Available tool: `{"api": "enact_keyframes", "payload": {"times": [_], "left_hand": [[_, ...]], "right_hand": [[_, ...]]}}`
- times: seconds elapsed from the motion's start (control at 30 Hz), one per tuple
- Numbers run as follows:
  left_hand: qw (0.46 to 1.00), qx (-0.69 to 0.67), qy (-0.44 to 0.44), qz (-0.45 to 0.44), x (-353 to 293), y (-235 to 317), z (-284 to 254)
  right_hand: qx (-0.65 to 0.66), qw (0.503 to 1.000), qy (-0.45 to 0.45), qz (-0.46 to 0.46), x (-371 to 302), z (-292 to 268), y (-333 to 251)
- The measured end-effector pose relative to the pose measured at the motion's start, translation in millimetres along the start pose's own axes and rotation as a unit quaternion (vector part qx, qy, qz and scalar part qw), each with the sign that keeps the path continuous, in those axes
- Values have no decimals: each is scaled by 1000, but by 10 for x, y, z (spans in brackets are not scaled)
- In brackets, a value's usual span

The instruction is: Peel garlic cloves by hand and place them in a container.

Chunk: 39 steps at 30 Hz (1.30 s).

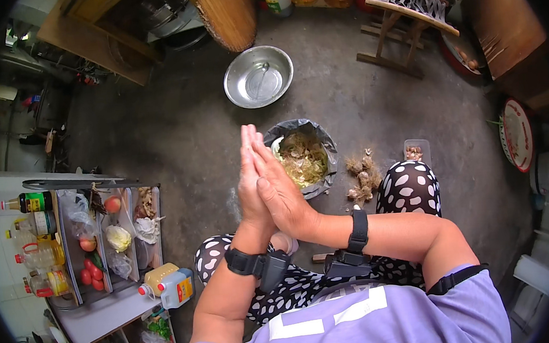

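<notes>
My left hand [249, 190] and my right hand [285, 200] are pressed palm to palm, fingers stretched out and pointing away from me. Nothing shows between them, though the palms are hidden. Just beyond and to their right stands a bin lined with a dark grey bag [331, 157], holding leafy scraps and dry peelings [299, 156]. To the right of the bin lies a small heap of dry garlic bulbs [365, 180] on the floor. A small clear tub [426, 148] with garlic cloves [413, 153] sits near my right knee.
A metal basin [238, 86] stands beyond the bin. At left are a rack of vegetables [103, 242], several bottles [36, 251] and a jug [176, 288]. A wooden rack [399, 26] stands far right, a patterned enamel basin [517, 134] at the right wall.
</notes>
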<state>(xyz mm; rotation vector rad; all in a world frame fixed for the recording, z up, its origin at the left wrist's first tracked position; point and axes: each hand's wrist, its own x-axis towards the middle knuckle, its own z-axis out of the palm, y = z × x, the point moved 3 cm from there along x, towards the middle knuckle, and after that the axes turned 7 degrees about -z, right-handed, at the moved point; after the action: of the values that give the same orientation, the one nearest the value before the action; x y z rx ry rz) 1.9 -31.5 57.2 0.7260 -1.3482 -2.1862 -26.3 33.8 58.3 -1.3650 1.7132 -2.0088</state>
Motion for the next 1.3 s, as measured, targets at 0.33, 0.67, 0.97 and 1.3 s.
{"api": "enact_keyframes", "payload": {"times": [0.33,0.67,0.97,1.3], "left_hand": [[999,-1,-29,33,-8,36,6],[976,193,1,100,-54,-50,55],[961,244,3,129,-11,-41,75],[909,391,27,145,-24,-39,154]], "right_hand": [[80,993,26,78,-51,-4,126],[214,955,-19,202,-28,-121,68],[275,922,-5,274,-78,-127,203],[168,973,-15,156,-129,-184,261]]}}
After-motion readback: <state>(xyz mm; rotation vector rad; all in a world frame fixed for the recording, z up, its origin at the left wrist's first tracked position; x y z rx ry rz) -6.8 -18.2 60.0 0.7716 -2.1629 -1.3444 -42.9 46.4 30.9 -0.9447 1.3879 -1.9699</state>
